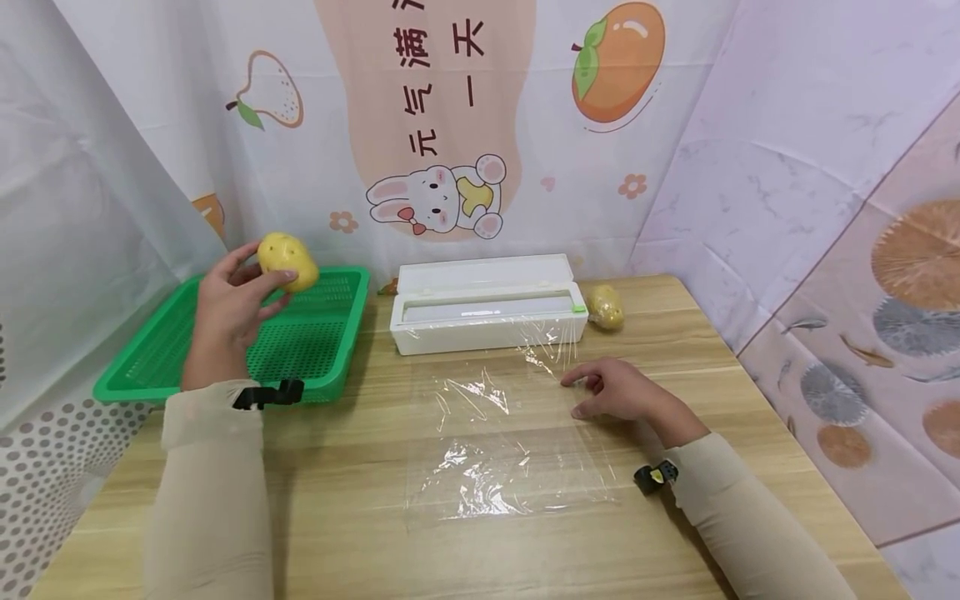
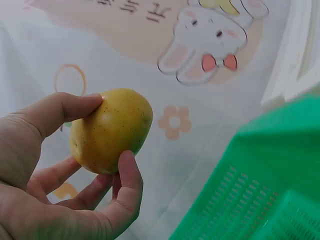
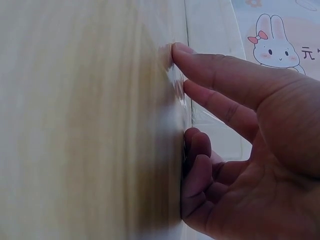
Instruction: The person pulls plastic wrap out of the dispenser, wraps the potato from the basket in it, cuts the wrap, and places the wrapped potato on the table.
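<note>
My left hand (image 1: 232, 300) grips a yellow potato (image 1: 288, 260) between thumb and fingers, above the green basket (image 1: 352, 333). Small dark specks dot its skin in the left wrist view. A sheet of clear plastic wrap (image 1: 487, 450) lies spread on the table, running out from the front of a white wrap dispenser box (image 1: 487, 336) whose lid stands up. At the right edge of the wrap rests my right hand (image 1: 618, 390). Its thumb and index finger are extended and apart, fingertips at the surface, while the other fingers curl under, as the right wrist view shows.
A second potato (image 1: 606, 307), shiny with plastic wrap, sits just right of the dispenser box. The wooden table (image 1: 337, 517) meets a printed curtain (image 1: 300, 183) behind, with more patterned cloth at the right and a grey-white sheet at the left.
</note>
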{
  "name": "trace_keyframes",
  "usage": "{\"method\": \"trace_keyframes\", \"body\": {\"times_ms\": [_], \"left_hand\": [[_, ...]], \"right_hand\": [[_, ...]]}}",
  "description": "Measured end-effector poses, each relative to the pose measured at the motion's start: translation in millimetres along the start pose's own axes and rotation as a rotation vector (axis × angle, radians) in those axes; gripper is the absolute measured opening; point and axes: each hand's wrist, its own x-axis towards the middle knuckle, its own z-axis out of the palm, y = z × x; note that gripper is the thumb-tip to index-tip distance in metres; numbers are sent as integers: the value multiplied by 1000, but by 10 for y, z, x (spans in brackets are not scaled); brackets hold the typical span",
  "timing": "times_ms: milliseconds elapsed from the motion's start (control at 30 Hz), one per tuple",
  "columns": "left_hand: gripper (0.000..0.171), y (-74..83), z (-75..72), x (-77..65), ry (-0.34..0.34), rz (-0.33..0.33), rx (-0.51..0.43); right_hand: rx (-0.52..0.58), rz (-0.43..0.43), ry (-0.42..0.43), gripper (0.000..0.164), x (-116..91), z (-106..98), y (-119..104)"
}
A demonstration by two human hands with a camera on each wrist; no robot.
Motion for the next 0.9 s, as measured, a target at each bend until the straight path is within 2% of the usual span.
{"method": "trace_keyframes", "body": {"times_ms": [167,400,533,767,900], "left_hand": [[92,-42,66,-175,-16,35,-103],[82,-125,129,-373,-139,43,-254],[80,-151,200,-468,-174,66,-223],[76,-201,394,-643,-272,128,-105],[75,-232,529,-691,-310,140,-21]], "right_hand": [[-3,2,0,46,7,0,11],[-12,-7,-3,46,16,-3,18],[-10,-14,1,46,18,-14,16],[-12,-32,9,49,7,14,25],[-16,-31,13,49,2,9,14]]}}
